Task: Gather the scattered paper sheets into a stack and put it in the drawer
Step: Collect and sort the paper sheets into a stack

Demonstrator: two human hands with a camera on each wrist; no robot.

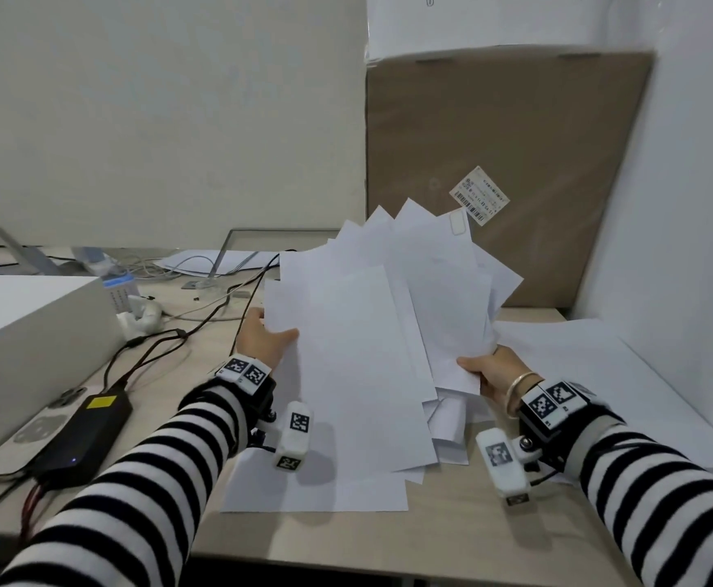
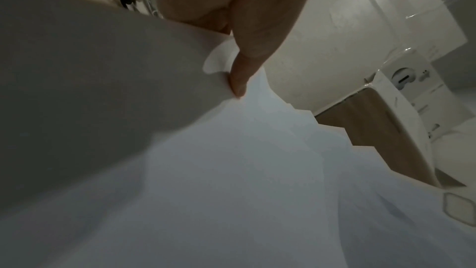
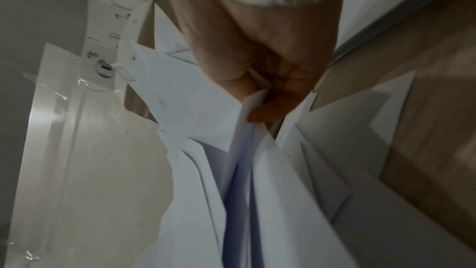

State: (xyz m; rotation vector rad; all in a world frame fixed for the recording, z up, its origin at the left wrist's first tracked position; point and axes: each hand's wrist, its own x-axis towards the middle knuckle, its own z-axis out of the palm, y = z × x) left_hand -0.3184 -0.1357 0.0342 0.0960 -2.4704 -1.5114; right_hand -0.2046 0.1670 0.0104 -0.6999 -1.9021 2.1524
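A loose, uneven bundle of white paper sheets [image 1: 371, 332] is held up above the desk, fanned out at the top. My left hand [image 1: 263, 334] pinches its left edge, thumb on the front. My right hand [image 1: 488, 368] grips the bundle's lower right edge. In the left wrist view the thumb [image 2: 244, 68] presses on the paper sheets [image 2: 257, 170]. The right wrist view shows my fingers [image 3: 270, 107] curled round several sheet edges [image 3: 244, 160]. One sheet [image 1: 316, 489] lies flat on the desk under the bundle, and more paper [image 1: 625, 374] lies at the right. No drawer is in view.
A white box [image 1: 28, 319] stands at the left, with a phone [image 1: 37, 430] and a black power pack [image 1: 87, 434] with cables beside it. A large brown cardboard panel [image 1: 503, 141] leans at the back right. A white wall [image 1: 685, 205] closes the right side.
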